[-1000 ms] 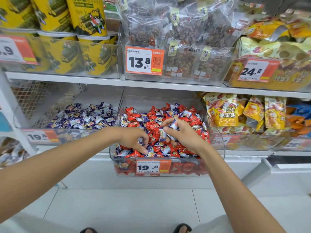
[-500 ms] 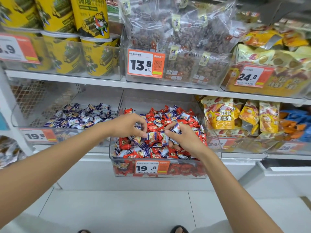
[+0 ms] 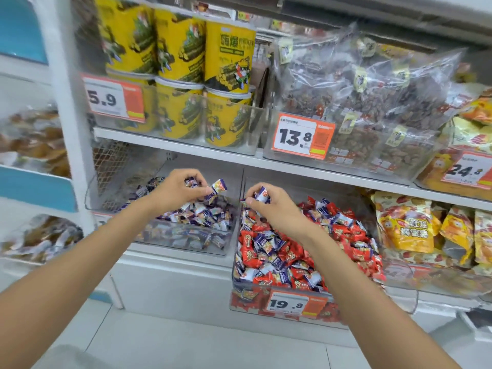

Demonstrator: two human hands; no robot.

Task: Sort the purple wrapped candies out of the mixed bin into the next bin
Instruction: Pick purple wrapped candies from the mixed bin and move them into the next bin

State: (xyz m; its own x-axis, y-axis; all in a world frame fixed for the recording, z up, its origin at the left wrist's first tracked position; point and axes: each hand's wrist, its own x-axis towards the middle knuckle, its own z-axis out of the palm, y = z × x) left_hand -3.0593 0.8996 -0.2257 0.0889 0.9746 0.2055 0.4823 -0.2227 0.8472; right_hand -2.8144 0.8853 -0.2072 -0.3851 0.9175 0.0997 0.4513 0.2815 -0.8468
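Observation:
The mixed bin (image 3: pixel 282 312) on the lower shelf holds red and purple wrapped candies. Left of it stands the clear bin of purple candies (image 3: pixel 202 249). My left hand (image 3: pixel 178 189) hovers over the purple bin, holding several purple candies, one (image 3: pixel 218 187) sticking out between thumb and fingers. My right hand (image 3: pixel 274 206) is above the left rear corner of the mixed bin, next to the divider, and grips purple candies (image 3: pixel 262 195) in its curled fingers.
The shelf above (image 3: pixel 239 158) carries yellow canisters (image 3: pixel 226 67) and bags of dark snacks (image 3: pixel 372 102), close over the hands. Yellow snack bags (image 3: pixel 407 225) fill the bin to the right. A white upright post (image 3: pixel 69 102) stands at left.
Both hands lifted out of the mixed bin with purple candies and moved left; the left hand now sits over the purple bin. The camera view also swung left.

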